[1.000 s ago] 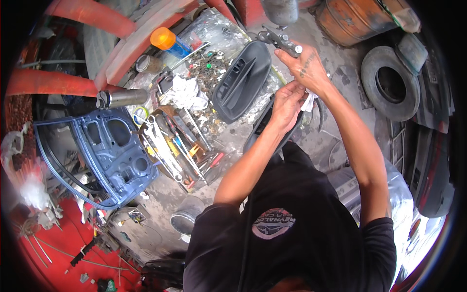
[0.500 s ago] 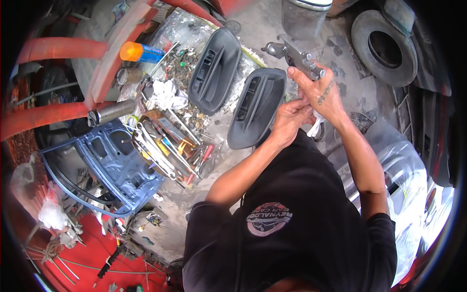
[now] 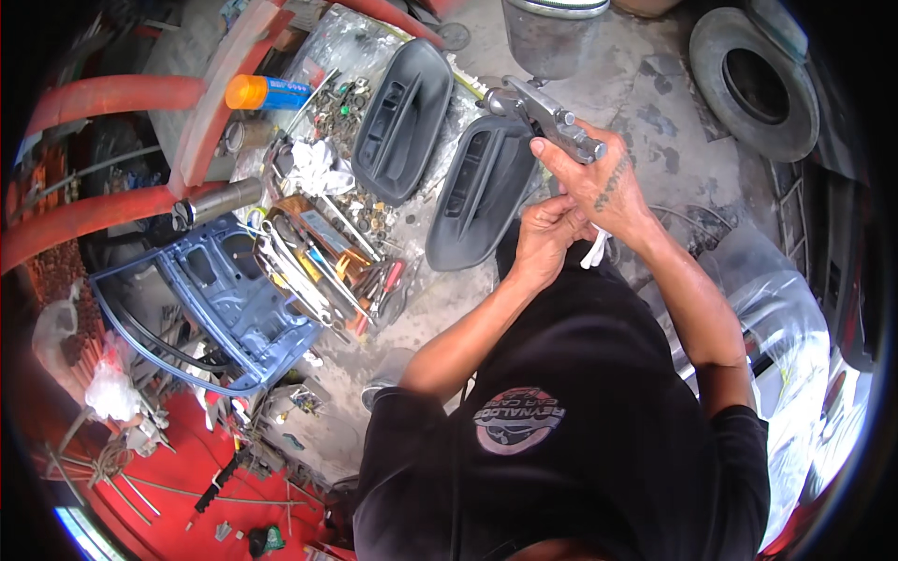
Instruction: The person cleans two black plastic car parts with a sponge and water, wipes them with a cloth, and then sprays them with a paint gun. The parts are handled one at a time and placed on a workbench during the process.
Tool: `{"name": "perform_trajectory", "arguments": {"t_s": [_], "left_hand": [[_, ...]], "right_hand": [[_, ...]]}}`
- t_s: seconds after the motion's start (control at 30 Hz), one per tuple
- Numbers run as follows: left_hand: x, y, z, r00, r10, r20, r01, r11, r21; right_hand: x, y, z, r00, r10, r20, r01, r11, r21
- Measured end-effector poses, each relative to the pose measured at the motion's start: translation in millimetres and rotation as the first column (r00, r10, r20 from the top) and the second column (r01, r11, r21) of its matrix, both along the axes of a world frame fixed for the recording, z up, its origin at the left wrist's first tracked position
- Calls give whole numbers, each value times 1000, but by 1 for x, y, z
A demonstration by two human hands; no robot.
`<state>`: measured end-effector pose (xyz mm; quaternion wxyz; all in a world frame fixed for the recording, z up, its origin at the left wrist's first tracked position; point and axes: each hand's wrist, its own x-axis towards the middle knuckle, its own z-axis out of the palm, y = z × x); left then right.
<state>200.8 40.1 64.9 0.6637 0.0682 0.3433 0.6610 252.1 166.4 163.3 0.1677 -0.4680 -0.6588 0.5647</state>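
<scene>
A metal spray gun (image 3: 552, 120) sits in my right hand (image 3: 610, 196), its nozzle end pointing away to the upper left. My left hand (image 3: 547, 241) is closed, its fingertips pinched together just below the right hand; what they grip is hidden. From under the two hands hangs a piece of white cloth (image 3: 595, 249). Just left of the gun, a dark grey plastic trim panel (image 3: 475, 201) with a long recess and switch openings lies tilted. Farther left rests a second panel (image 3: 400, 122) of the same shape.
Wrenches (image 3: 290, 279) and other hand tools fill a tray at left. Beyond are small fasteners, a crumpled white cloth (image 3: 318, 170) and an orange-capped blue can (image 3: 268, 93). A blue car door (image 3: 210, 299) lies left; a tire (image 3: 756, 86) stands far right, plastic sheeting (image 3: 767, 280) nearer.
Both hands and the spray gun have shifted slightly left, and the gun's nozzle now overlaps the far end of the nearer panel. The view has shifted a little. The right hand's grip stays the same.
</scene>
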Motion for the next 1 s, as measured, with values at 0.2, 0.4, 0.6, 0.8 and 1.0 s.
{"name": "perform_trajectory", "arguments": {"t_s": [0.2, 0.4, 0.6, 0.8, 1.0], "left_hand": [[2, -3, -2, 999, 19, -30, -19, 1000, 10], [2, -9, 1, 996, -19, -89, 20, 1000, 10], [-1, -19, 2, 985, -30, -169, 34, 999, 18], [-18, -24, -6, 989, 76, -125, -72, 997, 41], [-40, -16, 5, 989, 141, -43, -142, 990, -15]], "right_hand": [[1, 1, 3, 996, 54, 76, -50, 997, -56], [3, 0, 12, 980, 164, 114, -149, 980, -128], [-3, -10, 3, 958, 256, 129, -269, 959, 91], [-41, -8, 11, 948, 261, 181, -271, 962, 34], [-76, -7, -7, 942, 260, 212, -297, 940, 167]]}}
